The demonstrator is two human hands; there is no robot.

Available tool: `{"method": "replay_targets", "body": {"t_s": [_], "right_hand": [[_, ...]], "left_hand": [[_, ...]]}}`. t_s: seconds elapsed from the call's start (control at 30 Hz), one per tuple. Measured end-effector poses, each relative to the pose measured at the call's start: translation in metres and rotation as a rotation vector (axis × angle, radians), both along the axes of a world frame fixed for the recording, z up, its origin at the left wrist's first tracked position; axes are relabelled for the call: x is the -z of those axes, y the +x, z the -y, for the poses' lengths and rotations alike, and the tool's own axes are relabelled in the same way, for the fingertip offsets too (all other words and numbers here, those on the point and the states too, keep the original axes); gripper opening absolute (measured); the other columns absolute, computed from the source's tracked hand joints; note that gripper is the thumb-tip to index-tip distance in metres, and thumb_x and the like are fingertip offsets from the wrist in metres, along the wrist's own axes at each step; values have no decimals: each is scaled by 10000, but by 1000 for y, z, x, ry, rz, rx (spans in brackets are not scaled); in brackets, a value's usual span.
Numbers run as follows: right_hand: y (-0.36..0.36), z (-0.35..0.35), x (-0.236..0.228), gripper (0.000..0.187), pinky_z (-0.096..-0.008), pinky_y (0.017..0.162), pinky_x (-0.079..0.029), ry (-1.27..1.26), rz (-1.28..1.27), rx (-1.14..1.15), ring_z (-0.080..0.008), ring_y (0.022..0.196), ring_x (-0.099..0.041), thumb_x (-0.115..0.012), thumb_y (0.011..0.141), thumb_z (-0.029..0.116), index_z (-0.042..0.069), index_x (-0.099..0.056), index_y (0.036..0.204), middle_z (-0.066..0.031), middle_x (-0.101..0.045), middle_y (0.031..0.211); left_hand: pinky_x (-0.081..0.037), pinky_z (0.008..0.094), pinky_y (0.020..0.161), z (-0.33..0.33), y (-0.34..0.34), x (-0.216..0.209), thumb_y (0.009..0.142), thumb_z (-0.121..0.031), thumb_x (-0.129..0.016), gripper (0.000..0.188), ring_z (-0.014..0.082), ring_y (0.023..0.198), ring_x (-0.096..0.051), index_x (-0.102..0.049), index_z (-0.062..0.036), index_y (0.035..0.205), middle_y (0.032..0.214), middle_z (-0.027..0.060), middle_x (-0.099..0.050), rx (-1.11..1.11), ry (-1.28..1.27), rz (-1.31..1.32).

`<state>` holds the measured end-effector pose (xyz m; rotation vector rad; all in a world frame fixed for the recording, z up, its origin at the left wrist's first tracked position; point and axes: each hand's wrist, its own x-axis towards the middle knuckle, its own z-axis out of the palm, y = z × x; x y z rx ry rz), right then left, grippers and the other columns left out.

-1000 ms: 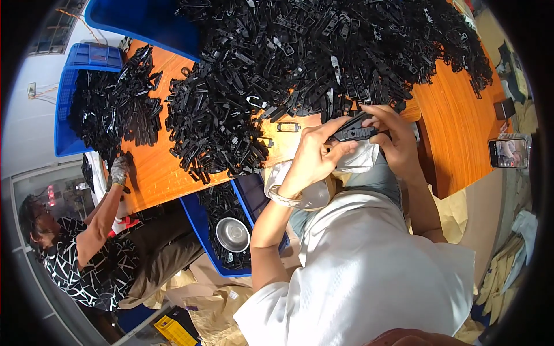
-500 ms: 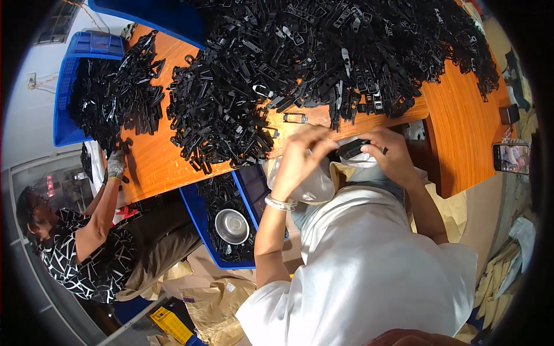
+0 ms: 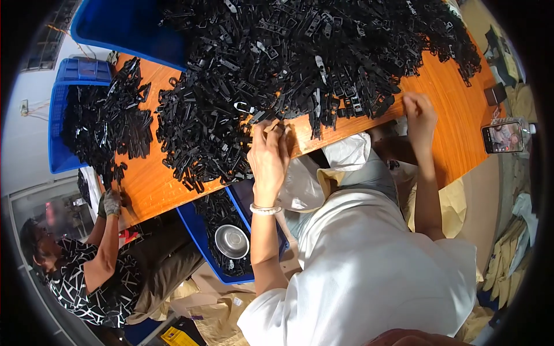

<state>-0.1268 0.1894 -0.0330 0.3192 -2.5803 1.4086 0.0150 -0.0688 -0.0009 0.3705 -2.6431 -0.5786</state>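
Note:
A large pile of black plastic clip-like pieces (image 3: 323, 52) covers much of the orange wooden table (image 3: 444, 92). At its near edge my left hand (image 3: 266, 161) has its fingers bent and closed around a small dark piece, partly hidden by the fingers. My right hand (image 3: 421, 118) hovers by the table's front edge, right of the pile. Its fingers are curled together, and whatever they hold, if anything, does not show. Between my hands, a white bag (image 3: 349, 153) lies open over my lap, beside a translucent plastic bag (image 3: 303, 184).
Blue crates stand at the far left (image 3: 60, 127) and the back (image 3: 127, 29). Below the table, another blue crate (image 3: 193, 233) holds black pieces and a metal bowl (image 3: 232, 241). A co-worker (image 3: 95, 271) handles pieces at the left. A phone (image 3: 502, 138) stands at the right.
My hands have parted from above the bags: the left moved to the pile's near edge, the right up and rightward. The black piece seen in my right hand no longer shows there.

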Motion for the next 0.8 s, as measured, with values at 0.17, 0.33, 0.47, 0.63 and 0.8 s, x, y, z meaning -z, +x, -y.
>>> {"method": "replay_targets", "body": {"t_s": [0.17, 0.33, 0.47, 0.63, 0.8], "right_hand": [[-43, 1, 7, 141, -308, 595, -418, 171, -138, 60, -233, 639, -538, -562, 757, 89, 17, -605, 871, -104, -559, 747], [-53, 1, 3, 127, -329, 604, -414, 321, -45, -7, -252, 667, -541, -572, 744, 91, 32, -616, 847, -99, -549, 752], [-51, -11, 2, 122, -336, 615, -420, 365, -136, -19, -271, 699, -552, -571, 751, 101, 43, -623, 845, -95, -554, 785], [-41, -33, 4, 127, -340, 644, -432, 447, -194, 120, -279, 739, -562, -560, 771, 120, 58, -631, 857, -89, -571, 833], [-32, -39, 3, 111, -265, 632, -425, 301, -226, 265, -216, 711, -565, -569, 771, 59, 11, -621, 857, -89, -577, 816]], "left_hand": [[-429, 270, 513, -11, -6, 0, 722, -25, -603, 107, 207, 583, -555, -522, 19, 777, 815, 133, -571, 57, 137, -91], [-415, 210, 516, -26, -13, -9, 714, -4, -623, 274, 95, 557, -514, -494, 8, 955, 729, 77, -564, -6, 536, -58], [-457, 215, 540, -22, -16, 0, 751, 42, -568, 396, 97, 582, -530, -436, 42, 1125, 743, 67, -548, 96, 912, -62], [-519, 257, 550, -27, -24, 4, 768, 60, -531, 338, 138, 616, -564, -467, 59, 1099, 817, 102, -551, 259, 1549, -28], [-411, 179, 459, -46, -35, 15, 762, 46, -546, 259, 118, 656, -573, -525, 12, 1017, 823, 74, -591, 314, 1532, -76]]}}
